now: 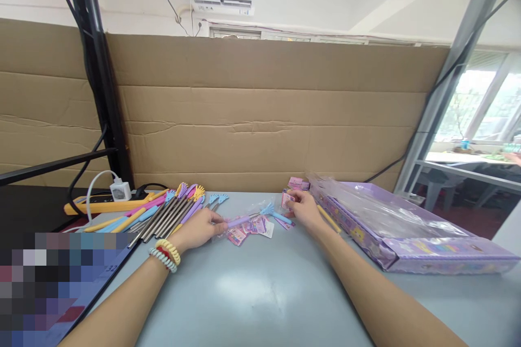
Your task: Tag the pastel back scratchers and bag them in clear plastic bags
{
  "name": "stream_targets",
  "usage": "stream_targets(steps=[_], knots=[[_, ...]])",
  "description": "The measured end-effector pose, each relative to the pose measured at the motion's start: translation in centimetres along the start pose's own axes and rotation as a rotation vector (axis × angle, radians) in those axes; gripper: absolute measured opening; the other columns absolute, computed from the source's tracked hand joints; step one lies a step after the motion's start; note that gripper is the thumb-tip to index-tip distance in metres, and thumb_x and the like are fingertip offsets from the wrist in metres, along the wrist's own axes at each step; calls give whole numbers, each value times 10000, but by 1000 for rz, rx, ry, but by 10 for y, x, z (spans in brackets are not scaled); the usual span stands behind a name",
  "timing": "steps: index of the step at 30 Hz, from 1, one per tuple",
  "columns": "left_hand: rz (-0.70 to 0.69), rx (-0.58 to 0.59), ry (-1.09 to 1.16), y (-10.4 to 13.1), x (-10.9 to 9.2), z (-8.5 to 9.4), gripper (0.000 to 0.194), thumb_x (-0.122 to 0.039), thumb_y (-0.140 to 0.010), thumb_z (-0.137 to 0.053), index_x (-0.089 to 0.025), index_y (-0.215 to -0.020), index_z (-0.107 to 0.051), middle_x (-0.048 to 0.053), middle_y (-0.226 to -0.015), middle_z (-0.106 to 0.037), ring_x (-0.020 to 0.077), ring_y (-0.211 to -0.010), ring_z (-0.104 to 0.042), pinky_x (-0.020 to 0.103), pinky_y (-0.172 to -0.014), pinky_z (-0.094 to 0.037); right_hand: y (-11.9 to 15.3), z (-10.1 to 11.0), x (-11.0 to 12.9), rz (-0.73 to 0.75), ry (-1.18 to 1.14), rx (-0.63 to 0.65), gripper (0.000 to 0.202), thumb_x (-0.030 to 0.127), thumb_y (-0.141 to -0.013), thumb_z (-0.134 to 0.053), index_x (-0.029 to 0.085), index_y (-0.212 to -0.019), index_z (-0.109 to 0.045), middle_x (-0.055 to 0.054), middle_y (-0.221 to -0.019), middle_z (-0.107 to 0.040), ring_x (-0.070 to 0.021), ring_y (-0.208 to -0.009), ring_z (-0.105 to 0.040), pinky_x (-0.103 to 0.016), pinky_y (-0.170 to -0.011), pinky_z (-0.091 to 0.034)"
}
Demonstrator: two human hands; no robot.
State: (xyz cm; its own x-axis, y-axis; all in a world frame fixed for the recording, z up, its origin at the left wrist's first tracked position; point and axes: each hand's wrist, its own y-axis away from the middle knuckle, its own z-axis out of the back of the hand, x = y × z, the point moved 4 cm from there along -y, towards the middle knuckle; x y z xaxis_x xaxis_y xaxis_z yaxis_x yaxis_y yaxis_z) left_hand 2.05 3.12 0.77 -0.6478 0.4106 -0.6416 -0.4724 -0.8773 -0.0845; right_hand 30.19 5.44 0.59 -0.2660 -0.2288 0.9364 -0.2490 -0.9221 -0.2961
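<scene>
My left hand [203, 226], wearing beaded bracelets at the wrist, is closed on the end of a back scratcher with a purple handle [236, 222]. Clear plastic shows around that handle. Between the fingertips of my right hand [305, 209] is a small pink printed card [287, 200]. Several more printed cards [237, 235] lie loosely between my hands. Just left of my right hand rests a blue handle [283, 217], close to a blue hand-shaped head [267, 209]. Beside my left hand lies a pile of back scratchers [173, 211] with metal rods and coloured heads.
A purple printed box [439, 257] with clear plastic film [378, 209] stands at the right. A small stack of pink cards [298, 182] sits behind my right hand. Back left is a yellow power strip [100, 205] with a white plug [121, 191]. A cardboard panel [264, 108] closes off the back.
</scene>
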Motion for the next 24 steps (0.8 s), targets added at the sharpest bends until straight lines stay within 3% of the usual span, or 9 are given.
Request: stream_targets(steps=[11,17,24], knots=[[16,-3,-33,2,-4,1,407,-493,-733,-478,-162,-842,-688,35,-647,-591,156,-575,-428,252,-535,-289,-2,-1,2,66,105,25,225,176,-596,-500,134,-777,-626,0,-605,-530,-95,-454,-478,-225,-415,-451],[5,11,-38,2,-7,0,392,-488,-735,-469,-161,-780,-679,26,-618,-566,145,-554,-408,250,-528,-277,1,0,6,77,199,41,336,145,-581,-440,137,-860,-626,12,-597,-538,-90,-389,-468,-219,-392,-397],[0,14,-39,1,-6,0,387,-485,-740,-462,-160,-761,-671,24,-598,-540,132,-537,-379,248,-520,-265,2,-1,10,124,213,68,353,117,-536,-405,122,-816,-620,-9,-623,-579,-99,-422,-487,-206,-410,-382]])
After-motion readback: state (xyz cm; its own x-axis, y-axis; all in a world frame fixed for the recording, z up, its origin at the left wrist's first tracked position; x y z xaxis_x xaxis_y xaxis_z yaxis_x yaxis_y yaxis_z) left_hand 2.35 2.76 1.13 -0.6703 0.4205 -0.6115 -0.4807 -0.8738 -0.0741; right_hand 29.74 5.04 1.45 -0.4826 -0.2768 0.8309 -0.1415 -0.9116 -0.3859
